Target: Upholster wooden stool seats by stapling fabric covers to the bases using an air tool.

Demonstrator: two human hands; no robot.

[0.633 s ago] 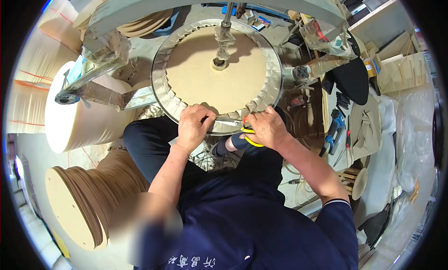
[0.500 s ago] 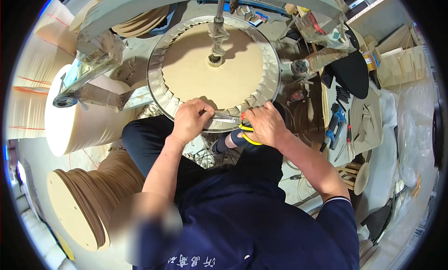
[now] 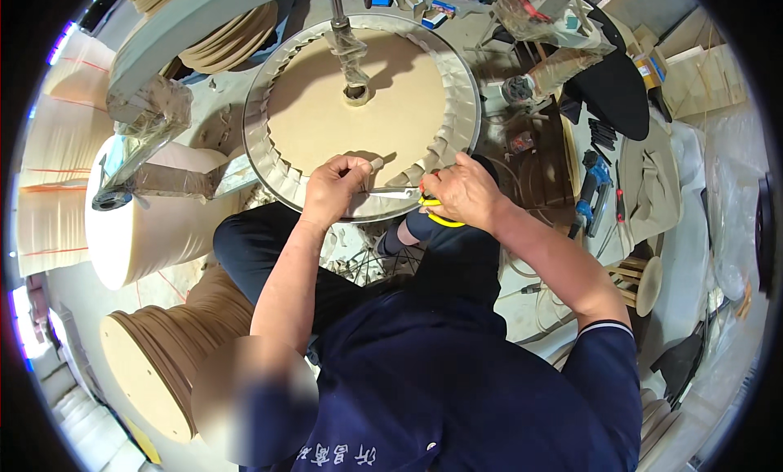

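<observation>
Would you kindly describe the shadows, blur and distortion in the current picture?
Head view: dark shadows on the tan disc; a soft round blur over part of the left arm; the grey beam looks bowed, fisheye-style; black corners. Head view, centre: the scissors look fairly sharp.

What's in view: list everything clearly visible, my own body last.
round board: 1, beige, centre
pleated fabric ring: 1, pale, around the board's edge
scissors: 1, yellow handles, board's near side
metal rod: 1, silver, over the board
stacked boards: many, tan, lower and upper left
large roll: 1, white, left
tool: 1, blue-black, right
screwdriver: 1, red handle, right
panel: 1, black, upper right
cloth: 1, beige, right
shirt: 1, navy, bottom
trousers: 1 pair, black, below the board
left hand: 1, bare, pinching pale fabric
right hand: 1, bare, holding the scissors
</observation>
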